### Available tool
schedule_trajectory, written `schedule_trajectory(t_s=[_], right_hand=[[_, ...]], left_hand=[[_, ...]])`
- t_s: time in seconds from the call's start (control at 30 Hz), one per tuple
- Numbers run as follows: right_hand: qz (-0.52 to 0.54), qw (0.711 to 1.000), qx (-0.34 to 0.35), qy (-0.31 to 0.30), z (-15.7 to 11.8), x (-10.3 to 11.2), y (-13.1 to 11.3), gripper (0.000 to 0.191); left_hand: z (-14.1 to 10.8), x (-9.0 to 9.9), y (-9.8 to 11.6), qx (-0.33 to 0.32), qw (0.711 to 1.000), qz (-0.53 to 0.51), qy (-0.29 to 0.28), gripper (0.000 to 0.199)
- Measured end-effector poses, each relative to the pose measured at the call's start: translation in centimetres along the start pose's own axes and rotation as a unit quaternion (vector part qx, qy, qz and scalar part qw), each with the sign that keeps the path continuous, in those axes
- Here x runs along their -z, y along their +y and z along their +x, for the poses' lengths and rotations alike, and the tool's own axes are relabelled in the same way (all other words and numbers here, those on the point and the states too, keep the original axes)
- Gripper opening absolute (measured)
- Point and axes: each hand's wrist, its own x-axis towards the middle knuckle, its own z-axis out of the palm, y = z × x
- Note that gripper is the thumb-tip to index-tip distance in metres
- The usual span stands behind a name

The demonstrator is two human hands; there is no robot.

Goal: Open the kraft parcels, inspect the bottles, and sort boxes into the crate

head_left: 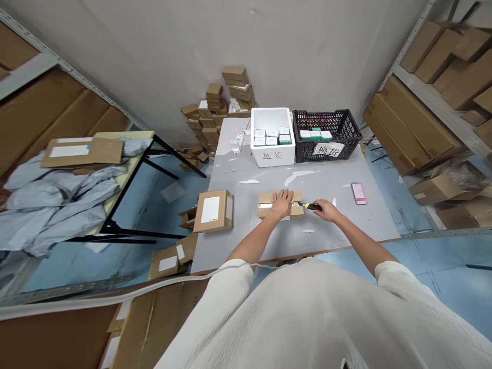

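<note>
A small cardboard box (297, 212) lies on the grey table (238, 241), with a seam running across its top. My left hand (282, 203) presses on top of this box, fingers spread and holding nothing. In my right hand (327, 210) is a yellow and black utility knife (313, 206), its tip touching the right end of the seam. The fingers are wrapped round the knife's handle.
A larger box (213, 211) stands on the table's left side. Behind are a white foam box (273, 160) and a black crate (307, 154), both holding small boxes. A phone (359, 193) lies right. Grey parcels (49, 197) cover a side table.
</note>
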Motion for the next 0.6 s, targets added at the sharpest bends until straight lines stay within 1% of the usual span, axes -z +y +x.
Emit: schedule_trajectory(t_s=[0.13, 0.27, 0.47, 0.6], right_hand=[[0.020, 0.999, -0.011, 0.026, 0.0, -1.0, -0.5, 0.038], [0.027, 0.998, -0.020, 0.050, -0.2, -1.7, -1.0, 0.038], [0.012, 0.998, -0.047, 0.050, -0.2, -1.7, -1.0, 0.041], [0.045, 0.997, -0.027, 0.047, -0.1, -1.4, -0.8, 0.040]], left_hand=[[-0.7, -1.1, 0.2, 0.005, 1.000, -0.002, 0.023, 0.069], [-0.9, -1.6, 0.2, 0.006, 0.999, 0.003, 0.039, 0.069], [-1.0, -2.0, 0.0, 0.004, 0.999, 0.005, 0.047, 0.069], [-1.0, -2.0, -0.1, 0.002, 0.999, 0.002, 0.050, 0.071]])
